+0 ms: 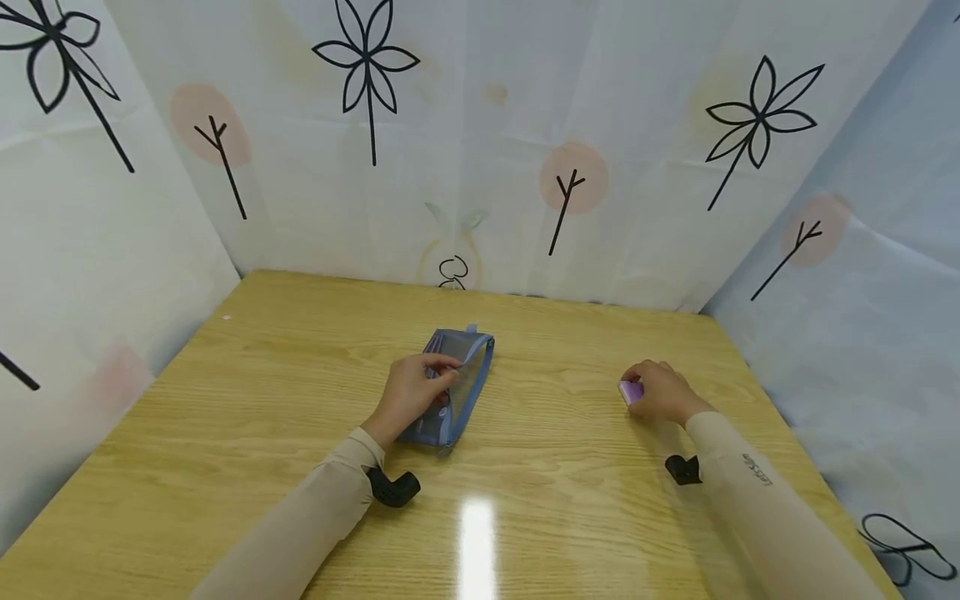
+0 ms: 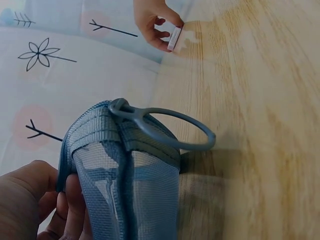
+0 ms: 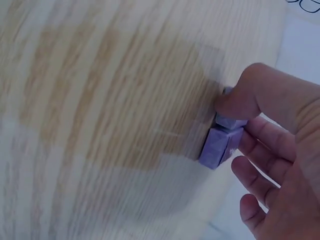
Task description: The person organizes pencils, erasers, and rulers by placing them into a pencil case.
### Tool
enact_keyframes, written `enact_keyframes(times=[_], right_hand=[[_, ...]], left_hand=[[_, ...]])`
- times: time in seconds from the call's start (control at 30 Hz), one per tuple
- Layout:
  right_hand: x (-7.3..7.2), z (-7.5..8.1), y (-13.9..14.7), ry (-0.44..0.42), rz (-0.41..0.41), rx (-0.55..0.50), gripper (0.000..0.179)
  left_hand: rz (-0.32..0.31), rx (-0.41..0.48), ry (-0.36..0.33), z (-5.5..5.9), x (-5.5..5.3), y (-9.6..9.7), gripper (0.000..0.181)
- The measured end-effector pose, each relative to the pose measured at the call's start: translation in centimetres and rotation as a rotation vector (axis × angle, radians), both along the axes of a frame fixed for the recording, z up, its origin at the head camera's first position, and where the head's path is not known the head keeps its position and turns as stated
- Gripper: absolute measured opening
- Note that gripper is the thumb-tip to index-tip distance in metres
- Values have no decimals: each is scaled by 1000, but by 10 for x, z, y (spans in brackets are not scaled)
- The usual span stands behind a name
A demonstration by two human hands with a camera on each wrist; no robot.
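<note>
- Currently, your left hand (image 1: 420, 387) is partly closed: thumb and fingers pinch the edge of the blue mesh pouch (image 1: 463, 390).
- The pouch is at the desk (image 1: 562, 508), left of its middle. Its blue-edged side slants toward your right. You cannot identify any contents through the mesh from these views.
- In your left wrist view, a grey-blue loop (image 2: 190, 146) is attached at the pouch's end, near a seam, and juts out over the desk side.
- Your right hand (image 1: 660, 392) is also partly closed. Thumb and fingers grip a small purple block (image 1: 632, 392); the remaining fingers are bent and clear of it.
- The block is near the right side of the desk, well apart from the pouch. Your right wrist view shows it in two sections, one partly covered by the thumb. Whether it touches the desk, you cannot tell.
- Both your forearms wear beige sleeves (image 1: 780, 508), with a black fitting (image 1: 393, 489) at each wrist.
- Behind the desk, facing you, hangs a white backdrop (image 1: 645, 267) printed with black flowers and twigs.
</note>
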State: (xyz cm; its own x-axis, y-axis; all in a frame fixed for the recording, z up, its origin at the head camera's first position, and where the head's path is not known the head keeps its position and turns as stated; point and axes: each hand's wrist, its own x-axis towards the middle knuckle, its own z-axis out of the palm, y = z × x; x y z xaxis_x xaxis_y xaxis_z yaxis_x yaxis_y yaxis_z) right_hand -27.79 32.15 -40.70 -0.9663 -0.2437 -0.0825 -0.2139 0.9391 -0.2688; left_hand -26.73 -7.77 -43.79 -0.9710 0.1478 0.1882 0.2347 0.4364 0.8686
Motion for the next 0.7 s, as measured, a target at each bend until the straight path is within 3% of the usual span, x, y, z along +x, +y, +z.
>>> enact_keyframes(times=[0.23,0.7], right_hand=[[-2,-2,-2,60,8,26,46],[2,0,-10,44,-32,-24,47]], left_hand=[[8,-12,5,1,0,1,19],[5,-9,11,1,1,0,19]])
